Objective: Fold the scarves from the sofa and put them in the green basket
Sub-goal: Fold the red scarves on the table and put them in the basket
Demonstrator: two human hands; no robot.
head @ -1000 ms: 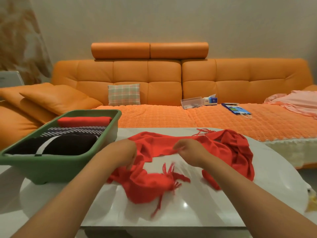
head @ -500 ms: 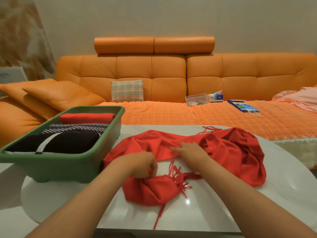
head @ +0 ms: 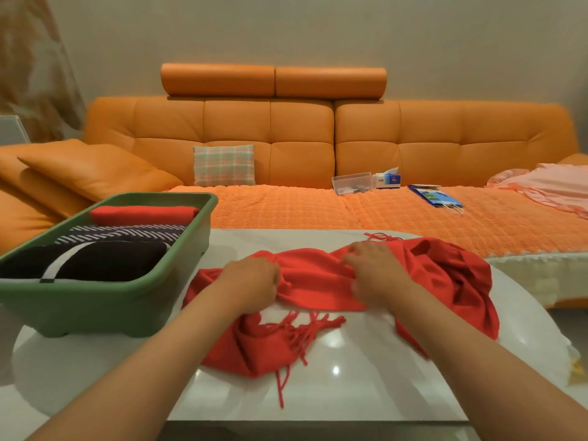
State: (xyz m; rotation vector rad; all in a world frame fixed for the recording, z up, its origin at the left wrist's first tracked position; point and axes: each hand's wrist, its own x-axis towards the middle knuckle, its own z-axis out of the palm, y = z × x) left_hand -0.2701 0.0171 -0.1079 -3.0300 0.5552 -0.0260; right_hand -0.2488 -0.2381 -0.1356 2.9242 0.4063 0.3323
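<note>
The red scarf (head: 318, 284) is lying crumpled on the white table (head: 366, 393) just right of the green basket (head: 95, 307); the left hand (head: 251, 286) is gripping its cloth nearest the basket; the right hand (head: 377, 275), blurred, is pressing it farther right, fingers seemingly straight.

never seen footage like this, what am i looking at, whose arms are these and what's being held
There is no machine here. These are a person's two bare arms, and every picture comes from one camera worn on their head, looking forward and down. The left hand grips a bunch of a red scarf. The right hand is blurred and seems to lie flat on the scarf. The scarf lies crumpled on a white table. At the left of the table stands a green basket holding folded scarves. Behind is an orange sofa.
</note>
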